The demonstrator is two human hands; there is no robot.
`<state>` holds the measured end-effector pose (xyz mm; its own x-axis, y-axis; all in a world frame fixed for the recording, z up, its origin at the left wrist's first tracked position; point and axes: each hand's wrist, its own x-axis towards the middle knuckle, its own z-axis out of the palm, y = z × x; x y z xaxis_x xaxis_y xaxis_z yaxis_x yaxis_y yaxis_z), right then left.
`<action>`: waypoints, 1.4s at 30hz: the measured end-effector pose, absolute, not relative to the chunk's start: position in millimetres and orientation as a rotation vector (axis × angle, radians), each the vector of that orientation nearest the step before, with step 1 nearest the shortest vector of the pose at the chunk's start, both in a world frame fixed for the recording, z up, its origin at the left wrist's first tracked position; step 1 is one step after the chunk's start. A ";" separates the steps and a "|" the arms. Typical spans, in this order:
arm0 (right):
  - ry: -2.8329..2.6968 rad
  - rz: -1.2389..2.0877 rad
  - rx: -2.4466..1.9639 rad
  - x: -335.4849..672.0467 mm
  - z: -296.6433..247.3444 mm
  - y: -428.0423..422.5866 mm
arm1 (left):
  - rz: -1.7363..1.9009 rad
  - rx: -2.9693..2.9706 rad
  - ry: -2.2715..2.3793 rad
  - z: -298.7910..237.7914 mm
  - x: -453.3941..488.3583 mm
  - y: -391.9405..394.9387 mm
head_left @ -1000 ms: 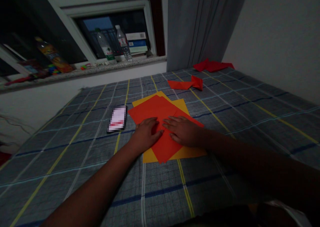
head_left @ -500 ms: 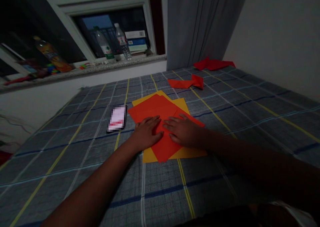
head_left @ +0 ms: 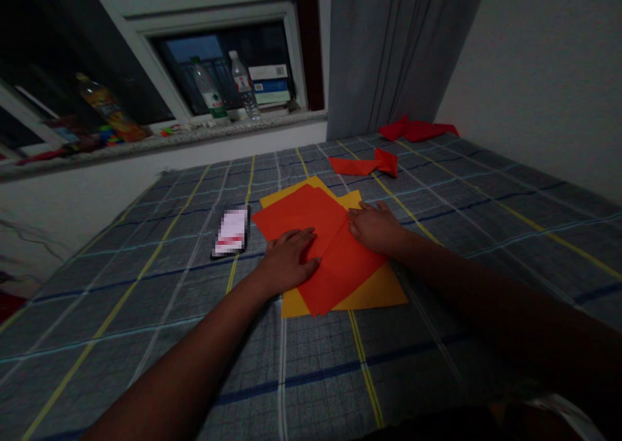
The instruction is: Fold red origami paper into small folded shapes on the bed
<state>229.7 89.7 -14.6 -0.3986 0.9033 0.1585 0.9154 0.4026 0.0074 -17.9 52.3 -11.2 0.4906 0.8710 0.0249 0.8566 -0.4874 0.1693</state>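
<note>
Orange-red paper [head_left: 299, 208], with a diagonal edge or crease across it, lies over yellow paper [head_left: 389, 292] whose corners stick out around it. My left hand [head_left: 290, 260] rests on the left part of the orange-red paper, fingers spread and palm down. At the paper's upper right edge is my right hand [head_left: 375, 227], its fingers laid on the sheet near the end of the diagonal line. Its fingers look extended, and no pinch shows. A phone [head_left: 231, 231] with a blurred screen lies left of the papers.
A folded orange-red paper shape [head_left: 362, 164] and a red one [head_left: 418, 129] lie farther back on the checked cloth [head_left: 184, 337]. Several bottles, among them a clear one [head_left: 244, 86], and boxes [head_left: 269, 83] stand on the windowsill [head_left: 194, 133]. A grey curtain [head_left: 374, 52] hangs behind.
My right hand has slid from the middle of the orange-red paper to its upper right edge, uncovering the diagonal line. My left hand stays on the paper. The view has shifted slightly.
</note>
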 end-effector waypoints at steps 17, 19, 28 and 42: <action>-2.667 0.151 -0.944 211.9 -27.6 56.7 | 0.043 2.808 1.035 22.8 -33.2 27.0; -2.657 0.159 -0.951 211.2 -26.9 56.7 | 0.046 2.828 1.019 26.4 -33.8 28.3; -2.598 0.203 -1.004 205.6 -19.6 48.3 | 0.333 2.517 0.870 36.1 -49.2 38.9; -2.629 0.317 -0.815 214.9 -21.5 56.5 | 0.497 2.826 1.324 0.9 -20.0 44.3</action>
<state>214.9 56.5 -21.5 -0.7647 0.5809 0.2788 0.4980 0.8074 -0.3164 -20.0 44.3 0.9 0.5993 0.7465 0.2892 0.7523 -0.6487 0.1155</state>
